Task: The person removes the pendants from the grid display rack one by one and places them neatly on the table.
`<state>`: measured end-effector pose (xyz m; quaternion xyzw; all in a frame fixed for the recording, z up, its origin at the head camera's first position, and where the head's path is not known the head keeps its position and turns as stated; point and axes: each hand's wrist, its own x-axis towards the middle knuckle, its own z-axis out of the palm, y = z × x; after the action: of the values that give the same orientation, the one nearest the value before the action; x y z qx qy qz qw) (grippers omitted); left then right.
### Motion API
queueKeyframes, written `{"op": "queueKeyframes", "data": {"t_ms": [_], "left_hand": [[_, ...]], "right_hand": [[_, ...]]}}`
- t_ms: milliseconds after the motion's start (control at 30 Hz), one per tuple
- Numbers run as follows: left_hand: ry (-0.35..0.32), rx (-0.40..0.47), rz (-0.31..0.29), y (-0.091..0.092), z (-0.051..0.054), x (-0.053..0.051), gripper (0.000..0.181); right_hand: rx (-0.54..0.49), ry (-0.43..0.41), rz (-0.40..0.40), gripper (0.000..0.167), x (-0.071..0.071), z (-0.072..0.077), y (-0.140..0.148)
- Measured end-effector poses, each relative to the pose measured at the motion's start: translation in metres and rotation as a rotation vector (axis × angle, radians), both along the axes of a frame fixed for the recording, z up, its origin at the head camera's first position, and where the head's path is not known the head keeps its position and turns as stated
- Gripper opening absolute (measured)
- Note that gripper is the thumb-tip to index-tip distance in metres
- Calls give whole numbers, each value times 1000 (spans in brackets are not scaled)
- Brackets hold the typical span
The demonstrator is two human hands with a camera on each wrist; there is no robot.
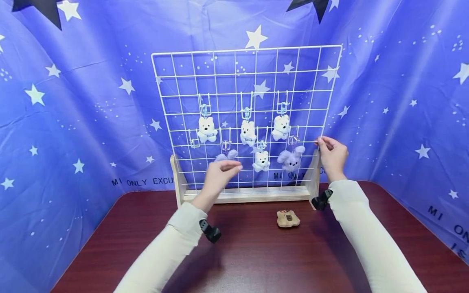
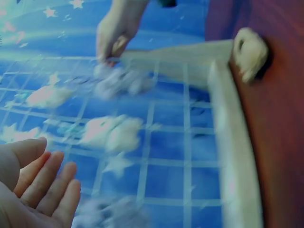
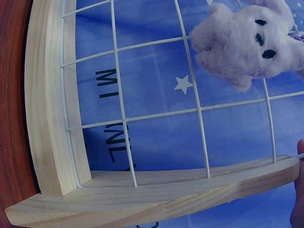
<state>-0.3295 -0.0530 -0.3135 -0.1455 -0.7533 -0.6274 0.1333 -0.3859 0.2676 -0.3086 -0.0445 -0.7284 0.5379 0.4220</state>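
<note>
A white wire grid (image 1: pixel 245 74) stands in a wooden base (image 1: pixel 253 195), with several white bear plushes (image 1: pixel 207 129) and two purple plushes (image 1: pixel 291 159) hanging from hooks. My right hand (image 1: pixel 334 158) pinches the grid's right edge near the top of the wooden upright; only a sliver of that hand (image 3: pixel 298 190) shows in the right wrist view. Held in front of the lower grid, my left hand (image 1: pixel 218 179) has nearly straight fingers, partly covering the left purple plush (image 1: pixel 232 154). In the left wrist view that hand (image 2: pixel 40 190) holds nothing.
A brown plush piece (image 1: pixel 288 219) lies on the dark red table (image 1: pixel 249 252), in front of the base towards the right. At the grid's lower left hangs a hook with a clasp (image 1: pixel 194 143) and no plush. Blue star-patterned cloth (image 1: pixel 95 122) surrounds the table's back and sides.
</note>
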Motion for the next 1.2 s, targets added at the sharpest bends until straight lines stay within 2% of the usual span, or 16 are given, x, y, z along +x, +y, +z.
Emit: {"op": "queueKeyframes", "data": {"t_ms": [233, 433, 567, 700, 1033, 1200], "left_hand": [[48, -30, 113, -38, 47, 3, 22], [137, 5, 190, -55, 77, 2, 25], [191, 35, 267, -61, 87, -6, 24], [215, 35, 329, -64, 95, -11, 24], [216, 9, 406, -62, 109, -22, 24], [223, 4, 425, -59, 114, -28, 22]], "right_hand": [[-7, 1, 13, 28, 0, 1, -2], [-17, 17, 21, 28, 0, 1, 0], [-25, 4, 27, 28, 1, 2, -1], [-26, -2, 34, 27, 1, 2, -2], [-8, -22, 7, 30, -2, -1, 1], [-3, -9, 5, 29, -2, -2, 1]]}}
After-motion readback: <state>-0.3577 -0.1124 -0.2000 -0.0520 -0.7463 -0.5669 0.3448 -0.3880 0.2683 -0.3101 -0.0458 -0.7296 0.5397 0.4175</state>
